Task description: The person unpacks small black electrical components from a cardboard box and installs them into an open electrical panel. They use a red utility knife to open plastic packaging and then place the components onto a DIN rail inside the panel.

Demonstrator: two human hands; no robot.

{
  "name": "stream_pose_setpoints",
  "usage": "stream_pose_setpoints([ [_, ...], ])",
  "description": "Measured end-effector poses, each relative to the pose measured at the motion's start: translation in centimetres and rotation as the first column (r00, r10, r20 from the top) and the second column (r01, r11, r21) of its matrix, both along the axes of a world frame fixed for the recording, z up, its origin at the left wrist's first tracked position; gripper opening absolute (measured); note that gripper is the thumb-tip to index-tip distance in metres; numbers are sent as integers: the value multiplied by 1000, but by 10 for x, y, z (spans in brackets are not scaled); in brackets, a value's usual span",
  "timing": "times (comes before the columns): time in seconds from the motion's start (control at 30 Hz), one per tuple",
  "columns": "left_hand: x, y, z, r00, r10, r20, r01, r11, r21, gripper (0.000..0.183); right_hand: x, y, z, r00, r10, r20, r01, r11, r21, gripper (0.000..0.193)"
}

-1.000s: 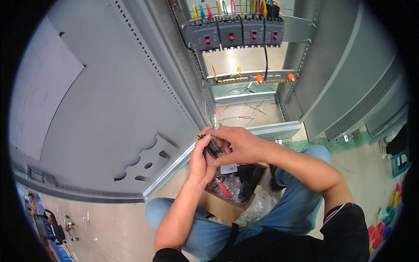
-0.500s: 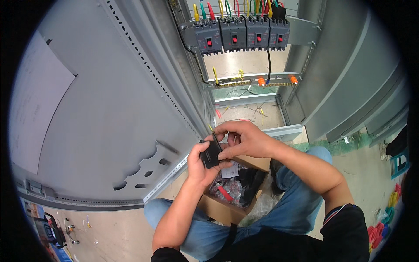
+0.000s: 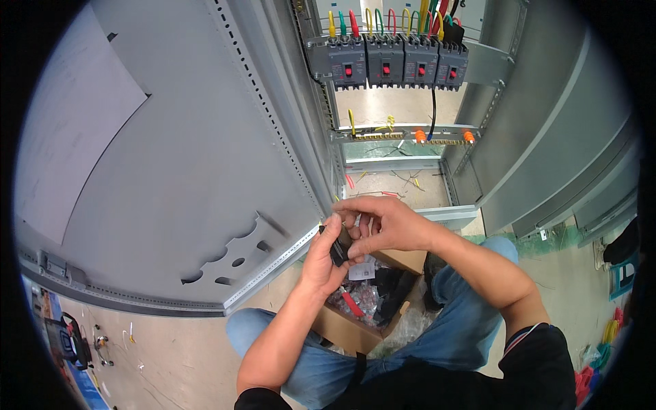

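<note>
My left hand [image 3: 320,264] is closed around a flat black plastic piece [image 3: 339,253], its thumb along one side. My right hand [image 3: 398,227] grips the same piece from the right, fingers bent and thumb near its lower end. Fingers cover much of it, so its exact kind cannot be made out. Below my hands an open cardboard box [image 3: 347,333] stands between my legs. Inside it lie clear plastic bags [image 3: 369,292], a red item [image 3: 352,305], black parts [image 3: 393,290] and a white paper slip [image 3: 361,271].
Ahead stands an open metal cabinet with several circuit breakers [image 3: 386,65] and coloured wires on top. A rail with orange insulators [image 3: 419,137] crosses below them. The grey cabinet door [image 3: 171,171] fills the left. Wire coils [image 3: 601,352] lie at right; a black tool bag [image 3: 75,342] at lower left.
The black piece has turned from showing its broad face to showing mostly a narrow side. My right fingers have curled closer around it. The cabinet has shifted slightly right and down in view.
</note>
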State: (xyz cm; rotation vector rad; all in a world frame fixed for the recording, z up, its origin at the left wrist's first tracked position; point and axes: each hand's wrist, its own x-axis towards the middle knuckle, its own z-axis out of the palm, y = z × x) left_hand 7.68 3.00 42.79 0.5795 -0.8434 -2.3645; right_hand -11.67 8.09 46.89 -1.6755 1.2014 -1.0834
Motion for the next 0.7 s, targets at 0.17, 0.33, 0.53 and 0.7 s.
stream_pose_setpoints([
  [0.17, 1, 2, -9, 999, -32, 39, 34, 997, -70, 42, 5, 4, -7, 990, -46, -136, 24, 987, -156, 63],
  [0.33, 0, 6, -8, 1000, -9, 29, 10, 999, -44, 48, 4, 10, -5, 999, -48, 10, 47, 997, 64, 56],
  [0.53, 0, 4, 0, 1000, 6, 20, -7, 1000, 28, 31, -3, 13, -10, 974, -55, 219, 26, 991, 132, 56],
  [0.7, 2, -1, -1, 982, 106, 156, -102, 994, -38, 17, -9, 13, -19, 948, -12, 317, -27, 993, 118, 58],
])
